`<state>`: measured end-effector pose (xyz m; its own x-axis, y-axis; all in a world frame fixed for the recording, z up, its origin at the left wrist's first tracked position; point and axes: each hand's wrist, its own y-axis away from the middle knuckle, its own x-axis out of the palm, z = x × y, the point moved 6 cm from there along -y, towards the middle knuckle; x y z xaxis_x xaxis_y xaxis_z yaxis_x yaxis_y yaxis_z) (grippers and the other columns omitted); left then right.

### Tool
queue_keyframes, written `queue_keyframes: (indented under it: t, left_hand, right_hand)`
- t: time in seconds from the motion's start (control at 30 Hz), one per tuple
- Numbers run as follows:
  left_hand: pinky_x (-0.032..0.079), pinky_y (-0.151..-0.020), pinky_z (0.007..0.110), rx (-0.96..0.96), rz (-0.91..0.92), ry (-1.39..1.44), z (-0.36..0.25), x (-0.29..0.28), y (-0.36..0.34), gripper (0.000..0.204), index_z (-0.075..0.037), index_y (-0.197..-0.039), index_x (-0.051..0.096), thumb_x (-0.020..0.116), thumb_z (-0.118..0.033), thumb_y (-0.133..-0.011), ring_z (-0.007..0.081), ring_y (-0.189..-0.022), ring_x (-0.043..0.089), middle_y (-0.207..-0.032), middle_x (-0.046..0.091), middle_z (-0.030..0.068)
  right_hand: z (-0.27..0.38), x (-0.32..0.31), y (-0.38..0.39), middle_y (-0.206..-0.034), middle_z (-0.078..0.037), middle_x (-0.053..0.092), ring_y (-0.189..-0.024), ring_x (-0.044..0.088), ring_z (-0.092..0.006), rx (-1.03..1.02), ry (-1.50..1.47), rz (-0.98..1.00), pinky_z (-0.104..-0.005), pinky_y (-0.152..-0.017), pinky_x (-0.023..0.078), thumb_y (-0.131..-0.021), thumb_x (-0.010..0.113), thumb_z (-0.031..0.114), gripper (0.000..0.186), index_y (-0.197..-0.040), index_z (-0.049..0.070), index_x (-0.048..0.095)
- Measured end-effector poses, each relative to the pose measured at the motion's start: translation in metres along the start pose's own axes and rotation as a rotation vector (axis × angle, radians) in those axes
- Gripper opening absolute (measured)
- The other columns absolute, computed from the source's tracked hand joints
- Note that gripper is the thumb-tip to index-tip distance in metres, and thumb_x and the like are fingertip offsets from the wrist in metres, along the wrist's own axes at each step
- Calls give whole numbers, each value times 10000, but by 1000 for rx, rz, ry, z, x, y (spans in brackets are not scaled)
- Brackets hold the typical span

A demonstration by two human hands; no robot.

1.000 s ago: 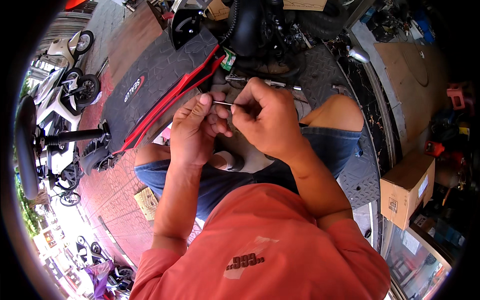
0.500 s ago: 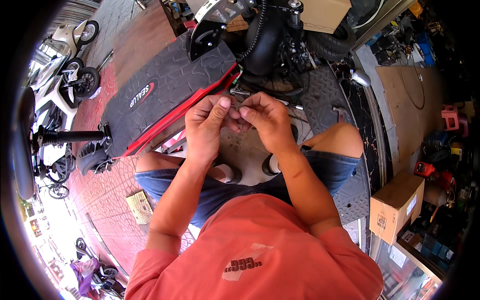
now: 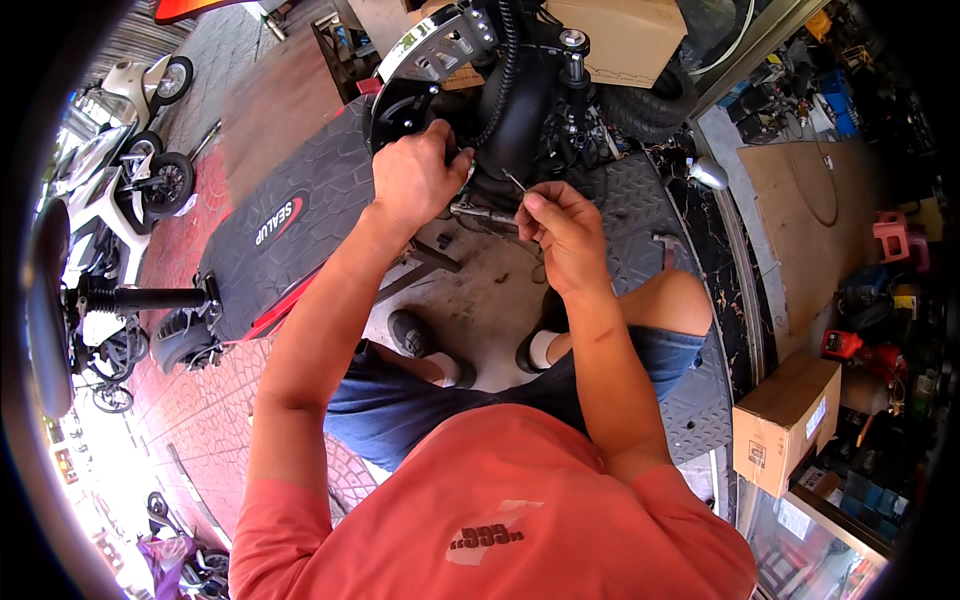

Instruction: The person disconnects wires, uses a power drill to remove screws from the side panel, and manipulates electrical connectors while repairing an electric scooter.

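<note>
My left hand (image 3: 418,178) reaches over the front end of an electric scooter's textured black deck (image 3: 310,215), beside a black curved bracket (image 3: 400,115). Its fingers are curled, and what they hold, if anything, is hidden. Between the thumb and fingertips of my right hand (image 3: 565,225) is a thin metal rod-like piece (image 3: 513,180), too small to name. Its tip points up and left toward the scooter's black rounded front part (image 3: 515,120). A coiled black cable (image 3: 505,75) runs down next to that part.
A hammer (image 3: 667,248) lies on a metal tread plate (image 3: 640,200) at the right. Behind are an open cardboard box (image 3: 620,40) and a tyre (image 3: 655,105). Another carton (image 3: 787,420) stands right, near red stools (image 3: 892,235). Parked motorbikes (image 3: 165,175) line the left.
My hands have parted from the small thing they pinched together. My left hand has moved forward to the scooter; my right has moved slightly right with the thin metal piece.
</note>
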<state>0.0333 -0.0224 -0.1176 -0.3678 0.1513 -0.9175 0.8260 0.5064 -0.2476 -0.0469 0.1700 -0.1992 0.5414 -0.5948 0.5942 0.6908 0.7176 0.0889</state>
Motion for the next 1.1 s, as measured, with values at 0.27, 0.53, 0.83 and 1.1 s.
queue_keyframes:
  t: [0.27,0.53,0.83,1.1]
  left_hand:
    - [573,-755,542,18,-30,51,26,5,-4,230,-63,-1009,711,701,-291,-985,445,-832,736,-811,740,222]
    - [577,-731,536,32,-76,36,32,3,3,199,-67,-979,702,711,-266,-983,433,-805,737,-815,747,199]
    - [579,-721,510,-19,-151,139,36,5,8,191,-101,-925,714,756,-285,-953,406,-798,739,-819,755,152]
    - [586,-715,528,-28,-188,113,40,6,9,191,-109,-1034,711,727,-275,-939,404,-801,753,-833,763,173]
  right_hand:
    - [1,3,-30,-844,-73,754,-704,686,-118,-9,273,-63,-268,-630,545,-983,760,61,94,-1026,-16,726]
    - [-3,25,-73,-770,-92,758,-669,700,-124,-96,676,-50,-302,-600,543,-933,780,62,126,-947,-53,732]
    - [51,94,-82,-843,-212,763,-815,759,-412,-479,1523,181,-495,-734,592,-853,738,134,117,-909,34,761]
    - [45,154,-115,-864,-211,768,-771,754,-362,-425,1577,676,-448,-726,593,-872,772,129,159,-970,4,765]
